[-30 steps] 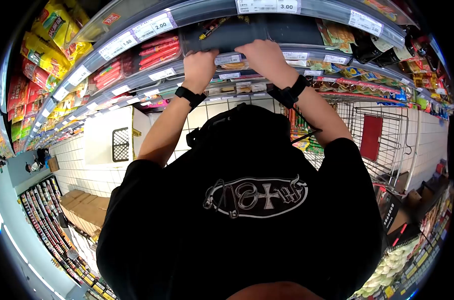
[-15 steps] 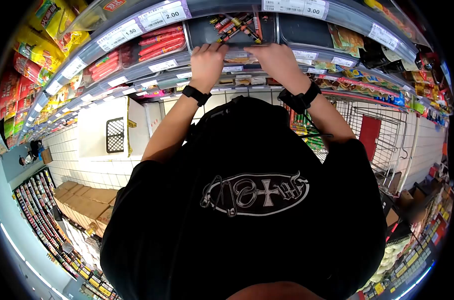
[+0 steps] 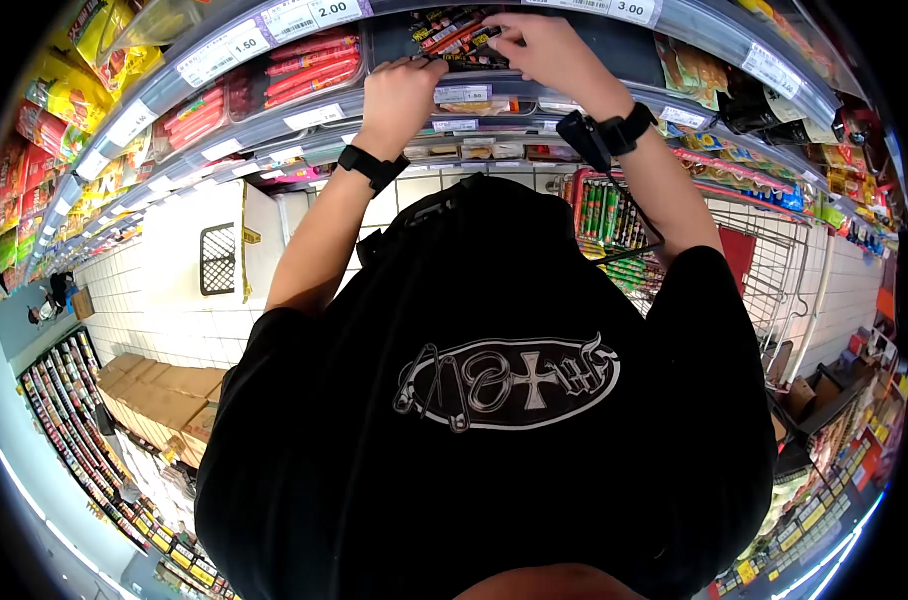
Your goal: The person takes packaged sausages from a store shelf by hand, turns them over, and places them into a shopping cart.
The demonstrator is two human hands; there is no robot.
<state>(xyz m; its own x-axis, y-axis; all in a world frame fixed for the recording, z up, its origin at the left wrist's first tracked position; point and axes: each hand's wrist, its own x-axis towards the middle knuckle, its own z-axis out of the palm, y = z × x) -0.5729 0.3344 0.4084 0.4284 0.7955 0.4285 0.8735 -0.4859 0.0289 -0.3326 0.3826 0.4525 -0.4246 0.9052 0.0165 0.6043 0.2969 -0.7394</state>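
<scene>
Slim stick snacks in dark and orange wrappers, perhaps sausages, lie in a loose pile inside a dark shelf tray. My left hand has its fingers hooked over the front edge of this tray, at its left part. Over the right end of the pile is my right hand, its index finger and thumb apart at the sticks. Whether those fingertips press on a stick is hard to see. Both wrists wear black bands.
Red-wrapped sausages fill the neighbouring tray on the left. Price labels line the shelf edges. A wire shopping cart stands below right, with colourful packed sticks beside my body. A white box stands on the floor at left.
My right hand has left the tray's front edge and moved up over the sticks. The scattered sticks now lie more in line. My left hand stays at the edge.
</scene>
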